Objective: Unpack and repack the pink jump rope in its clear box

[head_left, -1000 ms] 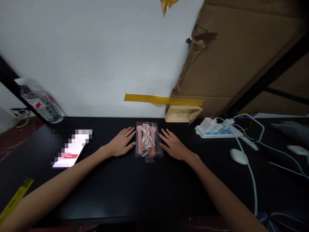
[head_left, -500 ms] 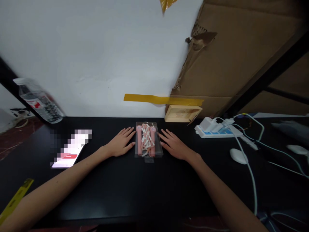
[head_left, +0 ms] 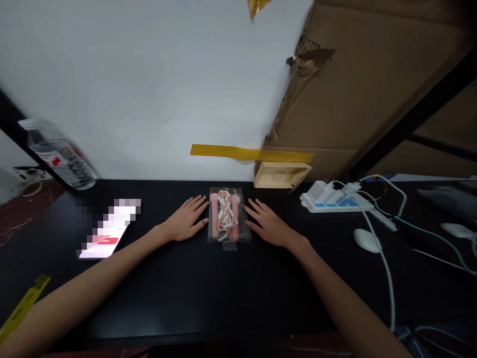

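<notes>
A beaded jump rope (head_left: 226, 214) with two pink handles and pink and white beads lies in a clear plastic package (head_left: 243, 231) on the black desk (head_left: 208, 293). My left hand (head_left: 186, 219) rests flat to its left, fingers spread, fingertips close to the package edge. On the other side, my right hand (head_left: 269, 222) lies flat too, its fingers apart and its tips at or very near the package's right edge. Neither hand grips anything.
A lit phone (head_left: 112, 231) lies on the left, with a water bottle (head_left: 61, 156) behind it. At the back stands a shallow wooden box (head_left: 282, 175). To the right are a power strip (head_left: 335, 201) with plugs, trailing white cables and a white mouse (head_left: 367, 240).
</notes>
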A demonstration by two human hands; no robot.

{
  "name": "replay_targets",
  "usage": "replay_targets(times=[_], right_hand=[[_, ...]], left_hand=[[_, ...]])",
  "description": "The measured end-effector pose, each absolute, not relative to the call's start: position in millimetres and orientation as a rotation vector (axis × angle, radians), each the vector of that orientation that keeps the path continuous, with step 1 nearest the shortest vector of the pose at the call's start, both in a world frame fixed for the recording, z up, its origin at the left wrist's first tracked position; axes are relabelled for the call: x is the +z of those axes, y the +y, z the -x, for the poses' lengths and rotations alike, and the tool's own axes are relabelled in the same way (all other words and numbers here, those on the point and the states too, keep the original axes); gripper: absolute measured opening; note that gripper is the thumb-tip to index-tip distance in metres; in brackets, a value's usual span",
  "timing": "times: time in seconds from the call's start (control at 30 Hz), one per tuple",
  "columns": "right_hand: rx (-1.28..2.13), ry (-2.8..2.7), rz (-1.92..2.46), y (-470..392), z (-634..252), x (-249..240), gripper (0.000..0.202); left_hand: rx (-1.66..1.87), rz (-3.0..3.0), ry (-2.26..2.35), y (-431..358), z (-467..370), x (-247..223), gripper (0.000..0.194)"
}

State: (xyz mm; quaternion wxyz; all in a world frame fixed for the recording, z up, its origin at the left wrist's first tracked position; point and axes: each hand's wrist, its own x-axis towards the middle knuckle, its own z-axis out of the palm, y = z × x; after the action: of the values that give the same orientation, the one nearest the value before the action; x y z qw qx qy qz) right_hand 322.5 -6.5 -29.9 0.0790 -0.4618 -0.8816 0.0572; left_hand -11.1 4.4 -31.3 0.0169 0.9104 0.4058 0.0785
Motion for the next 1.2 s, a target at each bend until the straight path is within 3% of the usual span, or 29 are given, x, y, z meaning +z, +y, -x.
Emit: replay_targets(times=[0.5,0.83,1.2], right_hand=[[0.196,-2.637,1.41,-7,-322,-29,0.068],[0.263,-2.38,1.398,-9,-315,-28,0.096],[0.31,-2.331,1.124,-16,-308,-14,0.05]], left_hand=[[0.308,-2.7,1.273,7,11,-33,0.063],[0.34,-2.561,1.139,11,19,-24,0.068],[0.616,-2.295,1.273,21,22,8,0.046]])
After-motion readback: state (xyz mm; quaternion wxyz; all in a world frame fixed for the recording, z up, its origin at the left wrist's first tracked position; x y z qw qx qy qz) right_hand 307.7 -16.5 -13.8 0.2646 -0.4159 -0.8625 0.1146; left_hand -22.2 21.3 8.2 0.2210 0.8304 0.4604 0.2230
